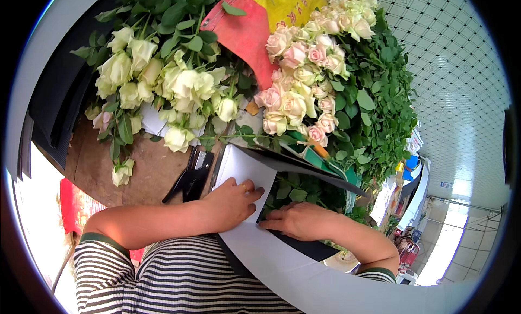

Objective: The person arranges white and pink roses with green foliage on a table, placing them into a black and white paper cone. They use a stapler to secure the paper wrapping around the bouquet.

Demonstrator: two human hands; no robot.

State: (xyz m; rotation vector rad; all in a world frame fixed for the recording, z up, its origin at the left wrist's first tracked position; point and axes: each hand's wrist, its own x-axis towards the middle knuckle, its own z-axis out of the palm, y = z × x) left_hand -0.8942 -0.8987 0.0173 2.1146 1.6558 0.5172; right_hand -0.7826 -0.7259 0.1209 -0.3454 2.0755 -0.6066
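Observation:
My left hand [234, 202] rests with bent fingers on a white sheet [244, 167] near my body, a ring on one finger. Close by on its right, my right hand [295, 220] has its fingertips at the sheet's edge, over a black sheet [307, 247]. Whether either hand pinches the sheets cannot be made out. Another black sheet [301, 165] stands tilted above both hands, with green leaves [299, 194] under it. A black stapler [195, 175] lies left of the white sheet.
Cream roses [187, 88] lie at the upper left of the brown table [150, 171], pale pink roses [293, 104] at the upper right beside dense foliage [382, 98]. Between them lies a red and yellow cloth [244, 33]. Black sheets [61, 98] stand at the far left.

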